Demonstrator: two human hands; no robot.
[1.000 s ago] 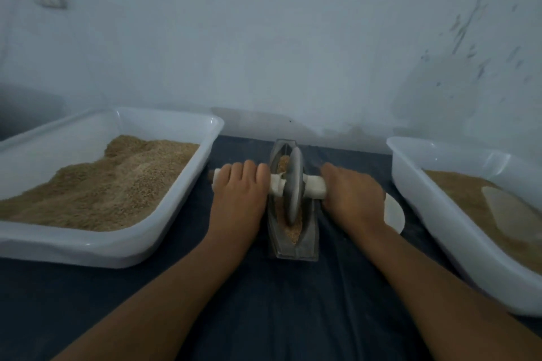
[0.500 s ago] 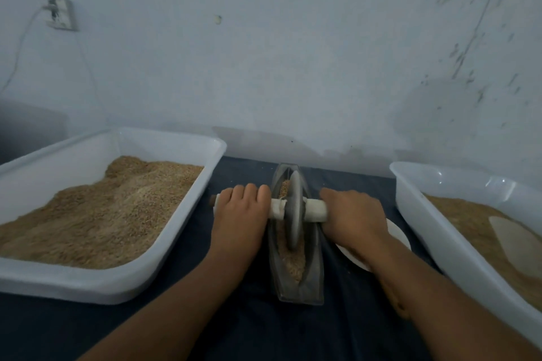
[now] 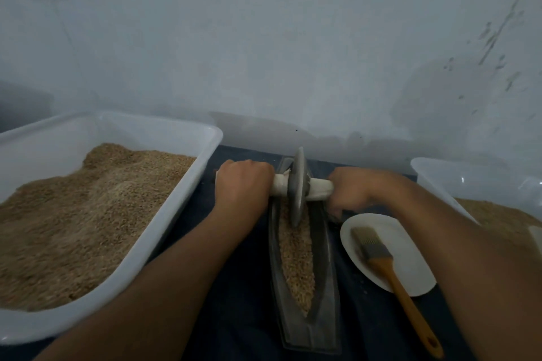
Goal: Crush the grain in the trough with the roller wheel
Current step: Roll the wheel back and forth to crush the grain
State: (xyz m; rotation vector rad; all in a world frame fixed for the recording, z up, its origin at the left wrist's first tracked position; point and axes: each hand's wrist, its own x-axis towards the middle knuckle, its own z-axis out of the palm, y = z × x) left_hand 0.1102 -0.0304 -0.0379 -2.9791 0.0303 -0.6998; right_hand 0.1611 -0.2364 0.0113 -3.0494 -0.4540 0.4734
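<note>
Fingers of your left hand (image 3: 242,184) and right hand (image 3: 353,189) are wrapped tight round the two ends of the white axle (image 3: 318,186). The roller wheel (image 3: 295,187) stands upright at the far end of the metal trough (image 3: 322,287), rim down in the grain (image 3: 296,255). Judging by the near stretch, kernels look mostly whole, so crushing is early; many passes left. Trough sits on the dark worktop (image 3: 234,302) between the left grain tray (image 3: 164,231) and the plate (image 3: 410,261) carrying the brush (image 3: 390,269).
</note>
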